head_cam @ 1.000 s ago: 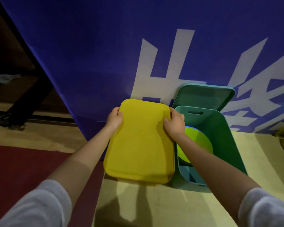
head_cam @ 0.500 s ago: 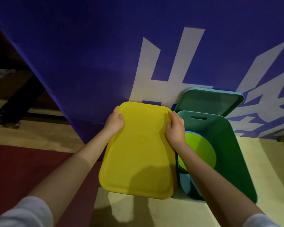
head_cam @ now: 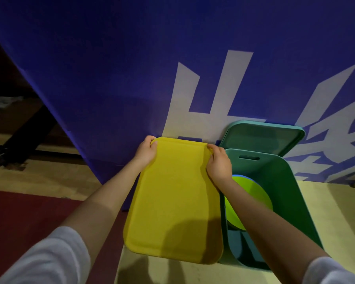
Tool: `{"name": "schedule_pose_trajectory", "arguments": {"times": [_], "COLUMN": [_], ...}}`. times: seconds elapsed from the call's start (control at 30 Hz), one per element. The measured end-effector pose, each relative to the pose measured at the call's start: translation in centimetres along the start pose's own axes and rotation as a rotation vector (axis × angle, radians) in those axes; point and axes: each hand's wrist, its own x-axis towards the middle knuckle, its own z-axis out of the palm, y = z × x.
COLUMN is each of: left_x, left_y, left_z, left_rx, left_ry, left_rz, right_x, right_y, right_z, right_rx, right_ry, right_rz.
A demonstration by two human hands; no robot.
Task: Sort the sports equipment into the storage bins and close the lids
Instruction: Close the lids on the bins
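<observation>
Hands grip the yellow lid [head_cam: 173,201] at its far corners, left hand [head_cam: 146,150] and right hand [head_cam: 219,162] curled over the rim, beside the open green bin [head_cam: 295,201]. Uneven pressing could leave one edge unseated, I think, or the lid skewed.

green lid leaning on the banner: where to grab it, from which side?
Grip the green lid by its raised top rim, from above and in front. It stands tilted behind the open green bin, its back to the banner and its lower edge behind the bin wall, so probably only the top and upper sides are free.
</observation>
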Motion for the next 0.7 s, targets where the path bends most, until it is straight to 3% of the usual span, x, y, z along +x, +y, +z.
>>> {"name": "schedule_pose_trajectory", "arguments": {"times": [0.13, 0.27, 0.47, 0.6, 0.7], "left_x": [-0.1, -1.0, -1.6, -1.4, -0.9], "left_y": [-0.5, -1.1, -2.1, -1.3, -1.6], "left_z": [-0.2, -1.0, -1.6, -1.5, -1.6], "left_rx": [-0.134, -0.311, -0.327, -0.319, -0.293], "left_ry": [-0.013, -0.049, -0.053, -0.094, -0.056], "left_rz": [0.027, -0.009, 0.034, 0.058, 0.052], "right_x": [0.6, 1.1, 1.1, 1.7, 1.6], "right_y": [0.4, 0.6, 0.2, -0.2, -0.4], "right_z": [0.2, 0.2, 1.0, 0.4, 0.7], "right_rx": [-0.037, 0.081, 0.011, 0.207, 0.209], "right_ry": [0.019, 0.062, 0.078, 0.045, 0.062], "right_rz": [-0.029, -0.021, -0.132, -0.014, 0.007]}}
